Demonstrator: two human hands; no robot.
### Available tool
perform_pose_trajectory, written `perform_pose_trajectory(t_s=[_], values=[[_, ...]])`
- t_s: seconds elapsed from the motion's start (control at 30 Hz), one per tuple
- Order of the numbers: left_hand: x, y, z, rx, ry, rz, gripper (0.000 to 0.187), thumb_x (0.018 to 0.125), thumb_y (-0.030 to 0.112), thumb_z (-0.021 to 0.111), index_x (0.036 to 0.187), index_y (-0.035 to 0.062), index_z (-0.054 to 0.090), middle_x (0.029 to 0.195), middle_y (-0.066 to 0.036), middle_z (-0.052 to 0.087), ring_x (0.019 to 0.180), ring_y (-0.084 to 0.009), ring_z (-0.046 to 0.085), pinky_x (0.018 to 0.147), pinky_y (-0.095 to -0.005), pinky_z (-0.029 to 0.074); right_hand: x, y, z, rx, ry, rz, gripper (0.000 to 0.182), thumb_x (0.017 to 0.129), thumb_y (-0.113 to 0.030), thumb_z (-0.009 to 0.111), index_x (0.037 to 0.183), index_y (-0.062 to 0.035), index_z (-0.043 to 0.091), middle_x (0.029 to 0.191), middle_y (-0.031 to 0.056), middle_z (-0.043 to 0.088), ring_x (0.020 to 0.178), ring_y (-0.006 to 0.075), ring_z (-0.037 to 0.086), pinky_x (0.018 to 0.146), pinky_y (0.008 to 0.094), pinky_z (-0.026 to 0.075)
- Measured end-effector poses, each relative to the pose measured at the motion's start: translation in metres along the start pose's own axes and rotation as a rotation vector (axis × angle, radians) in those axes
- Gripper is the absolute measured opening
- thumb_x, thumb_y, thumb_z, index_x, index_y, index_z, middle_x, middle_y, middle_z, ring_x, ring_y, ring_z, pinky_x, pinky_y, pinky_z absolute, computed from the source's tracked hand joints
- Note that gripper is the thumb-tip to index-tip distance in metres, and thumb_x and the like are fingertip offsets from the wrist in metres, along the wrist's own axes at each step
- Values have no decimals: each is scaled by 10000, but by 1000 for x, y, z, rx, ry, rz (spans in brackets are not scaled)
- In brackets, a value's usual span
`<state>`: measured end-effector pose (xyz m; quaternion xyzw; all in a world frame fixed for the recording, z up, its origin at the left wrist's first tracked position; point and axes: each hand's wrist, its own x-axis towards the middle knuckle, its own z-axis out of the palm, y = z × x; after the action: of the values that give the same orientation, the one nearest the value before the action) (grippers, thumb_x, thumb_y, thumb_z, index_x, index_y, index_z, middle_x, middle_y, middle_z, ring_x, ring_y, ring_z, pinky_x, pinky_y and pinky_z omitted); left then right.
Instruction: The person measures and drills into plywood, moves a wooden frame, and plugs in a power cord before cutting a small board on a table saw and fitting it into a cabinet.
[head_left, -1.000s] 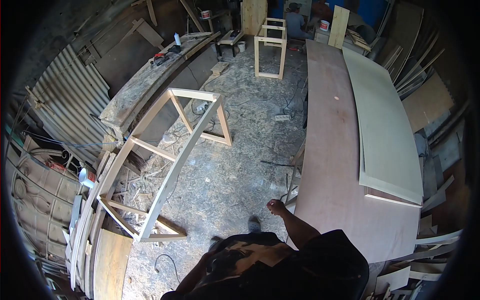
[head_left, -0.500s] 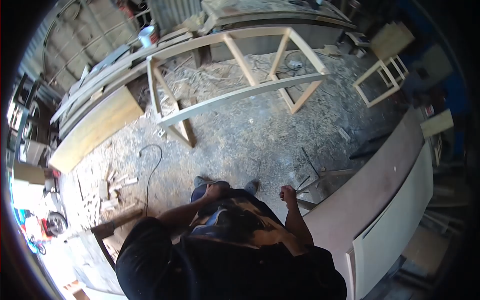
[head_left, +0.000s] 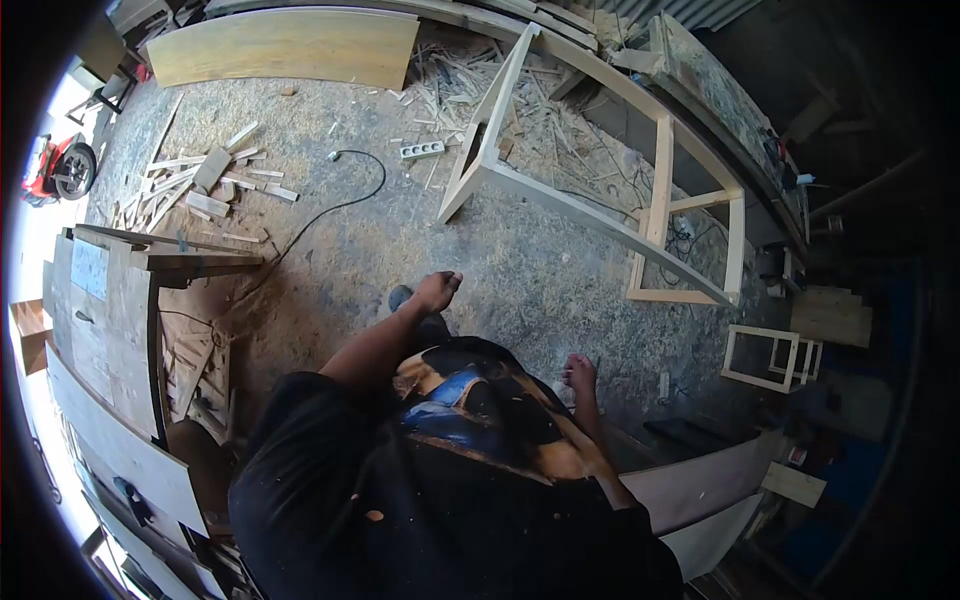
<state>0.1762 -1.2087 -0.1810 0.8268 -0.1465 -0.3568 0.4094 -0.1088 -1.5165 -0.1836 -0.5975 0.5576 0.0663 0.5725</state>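
Hanging Loosely: Left Hand (head_left: 437,291) and Right Hand (head_left: 578,374) Curl Above the Workshop Floor (head_left: 520,290)

The left hand is drawn in narrow, its fingers bent loosely toward the palm, above and just beside a dark shoe (head_left: 400,297). The right hand, nearer and to the right, is likewise half curled in front of the shirt (head_left: 460,470). The palms are hidden, so whether either one encloses anything small I cannot tell.

Beyond both hands, on the far right side, the wooden frame (head_left: 600,225) stands on the floor, apart from them. One long straight beam crosses its near side.

To the left of the frame, a white power strip (head_left: 422,150) lies on the floor, and a dark cable (head_left: 335,206) loops near it. Further left are scattered wood offcuts (head_left: 208,170), with a broad yellowish board (head_left: 285,48) at the far edge. Near left stands a worn wooden table (head_left: 110,320); past it, by the bright opening, is a red motorcycle (head_left: 40,168).

A workbench (head_left: 715,75) runs behind the frame at far right. A smaller wooden frame (head_left: 765,332) stands further right, and large sheets (head_left: 710,535) extend from the near right, close to the right arm.
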Motion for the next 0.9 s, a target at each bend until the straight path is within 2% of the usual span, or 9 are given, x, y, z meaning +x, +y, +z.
perform_pose_trajectory(t_s=[0.23,0.47,0.6,0.63,0.7,0.77,0.8,0.87,0.9], values=[[-43,-197,-46,-118,203,-367,508,945,451,397,889,10,645,891,-249,646,910,-418,615,804,-444,461,17,-140,89,-336,-159,-224,165,855,-99,528,1007,-62,580,728,24,571,533,102,527,434,226,398],[-133,-304,-29,-404,402,-678,500,922,458,446,857,-2,630,819,-216,650,842,-362,634,749,-428,467,42,-258,165,-587,-229,-393,137,857,-121,577,982,-73,603,724,21,591,526,94,541,430,229,407],[-160,-281,-20,-746,564,-767,478,927,449,462,769,20,602,695,-84,607,661,-217,604,592,-368,472,58,-311,215,-673,-230,-476,157,842,-142,597,986,-81,610,734,29,610,534,93,555,427,231,406],[-161,-272,-19,-761,569,-770,478,927,449,462,769,20,602,695,-84,607,661,-217,604,592,-368,472,59,-324,228,-704,-184,-503,191,822,-156,620,995,-75,609,745,41,621,547,112,566,451,249,427],[-161,-262,-8,-884,628,-774,436,933,432,466,710,70,561,642,-15,516,588,-133,516,515,-319,435,71,-343,247,-750,-142,-533,228,803,-171,643,1004,-69,608,755,52,632,561,131,578,475,267,448],[-160,-252,-1,-941,642,-762,422,933,423,467,695,84,548,632,-9,505,575,-136,500,513,-317,429,88,-354,264,-854,-93,-653,400,767,-203,693,1111,-58,552,832,62,639,682,154,608,561,288,493],[-157,-248,0,-982,651,-745,411,933,414,468,680,98,535,622,-3,494,562,-139,484,510,-315,422,93,-358,270,-864,-99,-657,400,767,-203,693,1111,-58,552,832,62,639,682,154,608,561,288,493],[-153,-238,0,-1018,666,-755,401,933,410,470,674,108,523,613,5,475,550,-132,464,508,-308,414,100,-359,283,-1079,-4,-826,582,711,-252,759,1192,-46,505,977,145,663,905,256,640,776,348,506],[-153,-232,-1,-1044,675,-763,393,932,406,473,669,117,512,604,13,456,538,-126,443,506,-301,407,102,-360,287,-1087,-11,-819,582,711,-252,759,1192,-46,505,977,145,663,905,256,640,776,348,506]])
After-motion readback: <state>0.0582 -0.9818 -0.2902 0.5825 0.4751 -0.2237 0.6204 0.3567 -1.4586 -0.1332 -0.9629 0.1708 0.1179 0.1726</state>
